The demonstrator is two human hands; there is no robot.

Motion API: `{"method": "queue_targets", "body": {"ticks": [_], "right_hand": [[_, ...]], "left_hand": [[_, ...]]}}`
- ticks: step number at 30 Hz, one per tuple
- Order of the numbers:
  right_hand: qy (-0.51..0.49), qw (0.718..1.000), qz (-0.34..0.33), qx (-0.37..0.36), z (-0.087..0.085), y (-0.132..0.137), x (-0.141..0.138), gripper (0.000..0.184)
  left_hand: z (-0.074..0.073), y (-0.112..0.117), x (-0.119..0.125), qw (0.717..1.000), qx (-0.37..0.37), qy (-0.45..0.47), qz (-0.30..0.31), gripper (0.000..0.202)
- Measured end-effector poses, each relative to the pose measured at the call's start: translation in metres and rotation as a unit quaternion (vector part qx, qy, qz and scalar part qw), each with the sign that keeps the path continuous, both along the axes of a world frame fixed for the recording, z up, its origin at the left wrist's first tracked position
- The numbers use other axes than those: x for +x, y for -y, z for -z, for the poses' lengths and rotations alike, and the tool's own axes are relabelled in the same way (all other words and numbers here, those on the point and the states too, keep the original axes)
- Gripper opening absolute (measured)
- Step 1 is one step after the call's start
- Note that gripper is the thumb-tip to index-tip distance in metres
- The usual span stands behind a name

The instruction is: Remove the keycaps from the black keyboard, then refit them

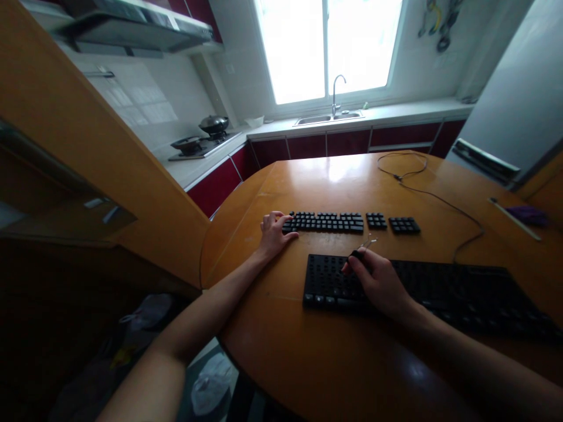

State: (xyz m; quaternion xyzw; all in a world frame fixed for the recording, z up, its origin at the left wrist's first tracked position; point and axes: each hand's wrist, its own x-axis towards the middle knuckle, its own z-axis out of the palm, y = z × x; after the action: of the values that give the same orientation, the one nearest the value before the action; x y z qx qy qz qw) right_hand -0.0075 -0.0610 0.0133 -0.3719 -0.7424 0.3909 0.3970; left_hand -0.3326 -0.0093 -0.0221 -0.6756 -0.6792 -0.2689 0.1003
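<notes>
The right hand [376, 278] is bending over the keyboard [461, 287], its grip closed, thumb and fingertips pinching a small dark piece [355, 254]; thin pale wires [368, 241] are jutting out towards 12 o'clock, perhaps belonging to a puller.

From there, the left hand [273, 233] is resting at 10 o'clock, its grip parted around the near end of the loose keycaps [325, 223], probably steadying their rows. Those caps are lying between 10 and 11 o'clock, a smaller group [376, 221] at 12 and another block [404, 225] at 1, likely copying the key layout. The cable [468, 214] is looping off towards 1 o'clock over the worktop [352, 366], seemingly out of the way.

The fingers are hiding what the piece is; the right forearm [479, 357] is covering part of the keyboard, and shadow towards 3 o'clock is obscuring its keys. Whether the left grip is holding any cap, I cannot tell.
</notes>
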Motion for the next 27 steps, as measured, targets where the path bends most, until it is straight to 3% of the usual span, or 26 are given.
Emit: {"method": "queue_targets", "body": {"ticks": [5, 8, 12, 15, 18, 21, 27], "right_hand": [[0.048, 0.997, -0.060, 0.006, -0.001, 0.001, 0.002, 0.025], [0.077, 0.991, -0.105, 0.020, 0.001, 0.003, 0.002, 0.021], [0.109, 0.980, -0.148, 0.080, 0.004, 0.004, -0.001, 0.019], [0.129, 0.965, -0.178, 0.142, 0.007, 0.005, -0.003, 0.014], [0.140, 0.960, -0.178, 0.164, 0.009, 0.004, -0.005, 0.014], [0.138, 0.968, -0.152, 0.145, 0.010, 0.004, -0.007, 0.016], [0.131, 0.981, -0.113, 0.087, 0.012, 0.005, -0.011, 0.019]], "left_hand": [[-0.004, 0.002, 0.003, 1.000, 0.020, 0.010, 0.018, 0.053], [-0.011, 0.011, 0.017, 0.995, 0.053, 0.035, 0.074, 0.041], [-0.024, 0.031, 0.047, 0.964, 0.027, 0.081, 0.251, 0.027], [-0.034, 0.046, 0.067, 0.911, -0.073, 0.083, 0.398, 0.030], [-0.038, 0.056, 0.082, 0.861, -0.155, 0.072, 0.480, 0.043], [-0.036, 0.063, 0.095, 0.859, -0.182, 0.069, 0.474, 0.048], [-0.031, 0.068, 0.106, 0.877, -0.197, 0.074, 0.433, 0.037]]}}
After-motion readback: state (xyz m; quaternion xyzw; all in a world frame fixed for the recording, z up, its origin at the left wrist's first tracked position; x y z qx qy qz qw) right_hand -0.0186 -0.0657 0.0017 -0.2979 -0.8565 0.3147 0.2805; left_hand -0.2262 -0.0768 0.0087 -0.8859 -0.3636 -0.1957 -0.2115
